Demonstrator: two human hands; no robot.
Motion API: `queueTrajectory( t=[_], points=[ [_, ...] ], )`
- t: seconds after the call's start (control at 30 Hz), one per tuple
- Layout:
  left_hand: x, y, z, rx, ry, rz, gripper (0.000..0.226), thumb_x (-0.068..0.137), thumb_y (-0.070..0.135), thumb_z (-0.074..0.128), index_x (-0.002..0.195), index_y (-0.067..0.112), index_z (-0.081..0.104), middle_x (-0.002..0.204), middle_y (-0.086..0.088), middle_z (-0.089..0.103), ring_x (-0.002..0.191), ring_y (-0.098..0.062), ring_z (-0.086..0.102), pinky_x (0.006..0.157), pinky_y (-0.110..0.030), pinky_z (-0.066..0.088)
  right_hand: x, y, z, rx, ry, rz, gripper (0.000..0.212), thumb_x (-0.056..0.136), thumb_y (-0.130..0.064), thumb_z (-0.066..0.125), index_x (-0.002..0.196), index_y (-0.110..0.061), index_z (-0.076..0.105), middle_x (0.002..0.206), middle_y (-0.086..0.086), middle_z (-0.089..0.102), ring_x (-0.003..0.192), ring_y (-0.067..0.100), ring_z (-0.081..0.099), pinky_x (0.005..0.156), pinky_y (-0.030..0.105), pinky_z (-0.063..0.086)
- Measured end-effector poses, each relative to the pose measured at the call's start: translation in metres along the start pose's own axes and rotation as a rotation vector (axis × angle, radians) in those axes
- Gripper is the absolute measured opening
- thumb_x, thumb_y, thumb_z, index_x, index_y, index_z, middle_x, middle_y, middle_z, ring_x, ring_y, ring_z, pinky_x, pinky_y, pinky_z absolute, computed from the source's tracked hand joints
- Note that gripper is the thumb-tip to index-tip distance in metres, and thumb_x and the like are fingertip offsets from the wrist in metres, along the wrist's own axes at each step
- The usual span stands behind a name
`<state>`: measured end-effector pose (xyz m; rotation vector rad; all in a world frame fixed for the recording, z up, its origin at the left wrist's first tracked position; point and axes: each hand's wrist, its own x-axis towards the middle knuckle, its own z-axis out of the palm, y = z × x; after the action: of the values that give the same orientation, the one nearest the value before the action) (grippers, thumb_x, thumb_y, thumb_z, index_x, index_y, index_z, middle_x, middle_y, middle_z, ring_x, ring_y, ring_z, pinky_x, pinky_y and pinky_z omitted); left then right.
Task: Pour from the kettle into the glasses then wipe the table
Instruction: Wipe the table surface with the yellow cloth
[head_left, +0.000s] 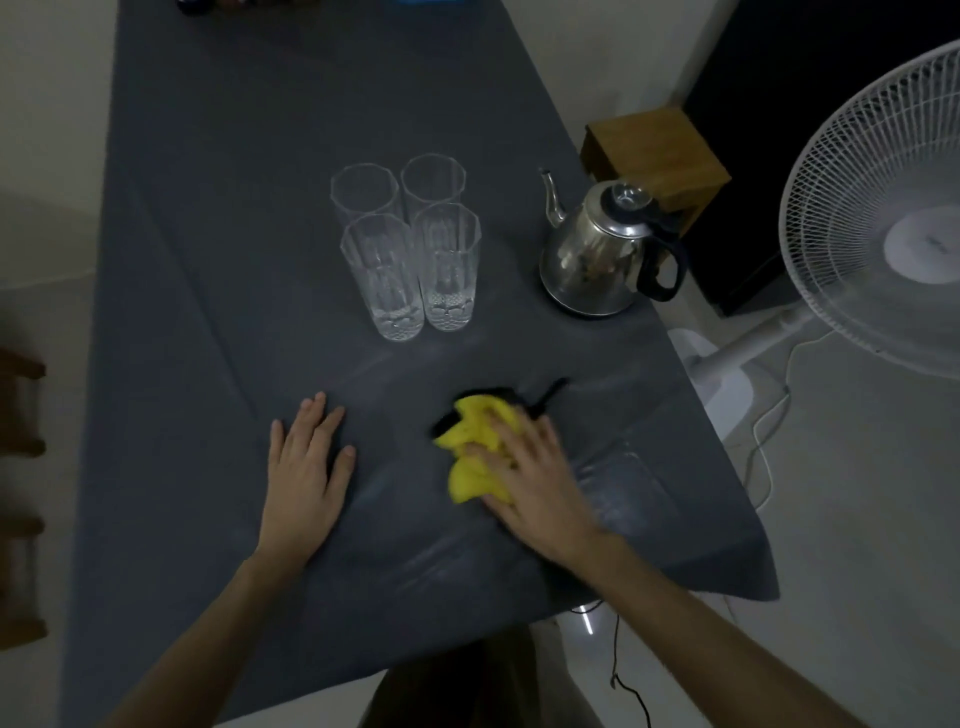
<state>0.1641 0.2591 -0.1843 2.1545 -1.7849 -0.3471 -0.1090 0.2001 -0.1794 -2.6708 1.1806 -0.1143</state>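
Dim, wide-angle warp, slight blur

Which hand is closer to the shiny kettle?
The right hand. It presses a yellow cloth on the table, in front of the kettle and slightly left of it. The left hand lies flat much farther left, nearer the glasses.
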Motion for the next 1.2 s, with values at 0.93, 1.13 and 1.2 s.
queueTrajectory(
  t=[0.93, 1.13, 1.2],
  points=[
    [-0.039, -0.041, -0.023, 0.150, -0.037, -0.045, 0.057, 0.093, 0.046, 0.033, 0.143, 0.018, 0.040, 0.153, -0.010, 0.031, 0.141, -0.025, 0.028, 0.116, -0.049, 0.018, 0.092, -0.060, 0.012, -0.045, -0.070, -0.250, 0.049, 0.088, -0.044, 0.048, 0.133, -0.024, 0.047, 0.153, 0.011, 0.033, 0.141, 0.038, 0.027, 0.114, 0.056, 0.021],
    [-0.010, -0.050, -0.031, 0.128, 0.025, -0.081, 0.054, 0.090, 0.048, 0.038, 0.127, 0.011, 0.053, 0.142, -0.011, 0.045, 0.128, -0.030, 0.044, 0.111, -0.048, 0.028, 0.061, -0.010, -0.002, -0.145, -0.064, -0.257, 0.045, 0.082, -0.041, 0.055, 0.124, -0.024, 0.054, 0.148, 0.008, 0.043, 0.133, 0.031, 0.041, 0.111, 0.047, 0.028],
    [-0.007, -0.052, -0.026, 0.133, 0.017, -0.073, 0.055, 0.092, 0.046, 0.036, 0.131, 0.010, 0.049, 0.147, -0.011, 0.039, 0.136, -0.028, 0.035, 0.116, -0.047, 0.020, 0.044, 0.027, -0.012, -0.184, -0.072, -0.172, 0.046, 0.080, -0.040, 0.055, 0.122, -0.024, 0.054, 0.147, 0.009, 0.044, 0.131, 0.032, 0.045, 0.109, 0.046, 0.026]
  ],
)
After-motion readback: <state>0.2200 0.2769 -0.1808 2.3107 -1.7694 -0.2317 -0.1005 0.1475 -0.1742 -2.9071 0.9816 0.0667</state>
